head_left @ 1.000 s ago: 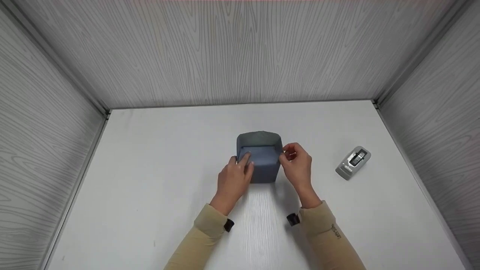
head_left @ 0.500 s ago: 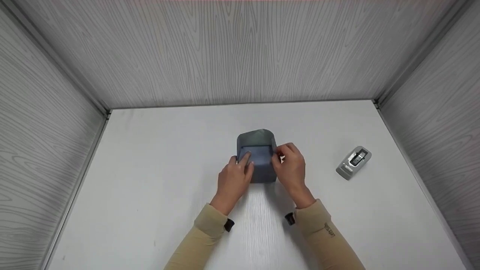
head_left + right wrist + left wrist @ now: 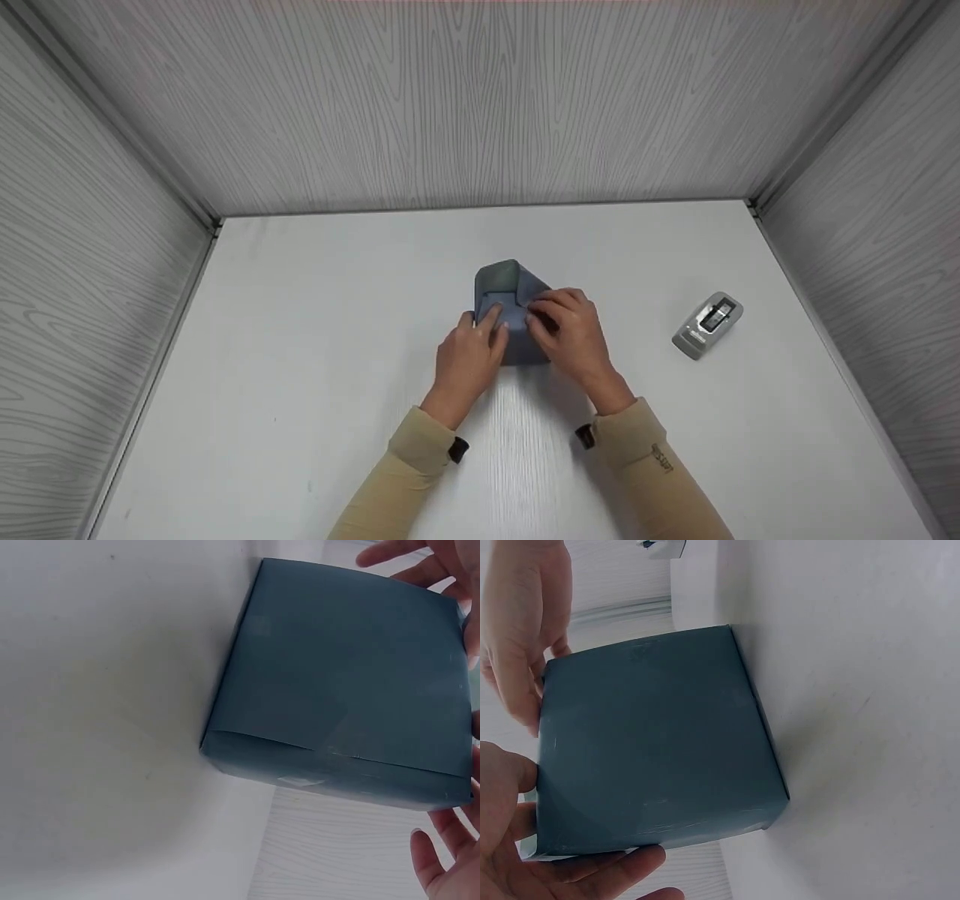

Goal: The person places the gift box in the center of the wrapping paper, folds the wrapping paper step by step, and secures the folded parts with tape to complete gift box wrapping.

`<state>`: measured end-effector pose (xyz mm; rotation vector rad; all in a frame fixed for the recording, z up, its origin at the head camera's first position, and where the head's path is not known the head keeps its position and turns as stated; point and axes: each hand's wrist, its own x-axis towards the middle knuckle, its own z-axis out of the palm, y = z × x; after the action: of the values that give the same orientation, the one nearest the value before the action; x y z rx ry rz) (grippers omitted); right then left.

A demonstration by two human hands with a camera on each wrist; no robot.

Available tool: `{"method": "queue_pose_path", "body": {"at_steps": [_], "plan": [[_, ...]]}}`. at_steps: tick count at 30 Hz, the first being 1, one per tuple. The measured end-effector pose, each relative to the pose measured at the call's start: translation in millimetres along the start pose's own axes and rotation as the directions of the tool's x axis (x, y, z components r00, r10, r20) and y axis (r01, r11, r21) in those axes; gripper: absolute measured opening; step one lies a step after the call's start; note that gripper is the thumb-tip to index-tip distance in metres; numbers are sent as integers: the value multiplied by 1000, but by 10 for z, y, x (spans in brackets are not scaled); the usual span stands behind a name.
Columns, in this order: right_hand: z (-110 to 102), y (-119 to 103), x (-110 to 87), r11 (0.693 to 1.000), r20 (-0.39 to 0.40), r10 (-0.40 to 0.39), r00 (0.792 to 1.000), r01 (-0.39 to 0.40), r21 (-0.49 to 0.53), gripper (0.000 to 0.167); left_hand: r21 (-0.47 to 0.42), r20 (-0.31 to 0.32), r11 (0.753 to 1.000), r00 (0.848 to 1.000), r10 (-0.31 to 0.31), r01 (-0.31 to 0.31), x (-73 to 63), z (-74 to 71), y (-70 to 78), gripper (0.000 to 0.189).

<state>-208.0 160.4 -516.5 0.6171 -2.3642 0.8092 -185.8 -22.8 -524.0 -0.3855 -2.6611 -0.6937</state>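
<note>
A blue-grey cardboard box (image 3: pixel 525 351) stands on the table between both hands, with its greenish back flap (image 3: pixel 498 276) raised. My left hand (image 3: pixel 465 361) grips the box's left side, some fingertips reaching over its top. In the left wrist view its fingers (image 3: pixel 622 874) lie along the box's side. My right hand (image 3: pixel 576 337) pinches the right-hand flap (image 3: pixel 529 285), which leans inward over the top. Seen from the right wrist, the front face (image 3: pixel 352 667) is smooth and flat, and a folded seam runs along the box's right side.
To the right on the white table (image 3: pixel 315 337) lies a small grey device (image 3: pixel 707 325) with a black window. A grey wood-grain panel (image 3: pixel 480 105) rises at the back, with similar panels at both sides.
My right hand has moved left, bending the right flap inward over the box top, and the back flap's right part has folded with it. The left hand has stayed in place.
</note>
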Motion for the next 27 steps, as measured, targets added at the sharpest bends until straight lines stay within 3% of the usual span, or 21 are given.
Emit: {"method": "queue_pose_path", "body": {"at_steps": [7,13,27], "plan": [[3,-3,-17,992,149,-2,989,20,-121,38,5,26,1000,1000,-9,8,3,3,-2,40],[23,-8,-18,980,225,33,974,13,-201,52,5,15,1000,1000,4,-4,12,2,2,40],[-68,-49,-3,978,291,74,954,-12,-210,53,38,36,999,999,-15,14,12,-3,13,40]]}}
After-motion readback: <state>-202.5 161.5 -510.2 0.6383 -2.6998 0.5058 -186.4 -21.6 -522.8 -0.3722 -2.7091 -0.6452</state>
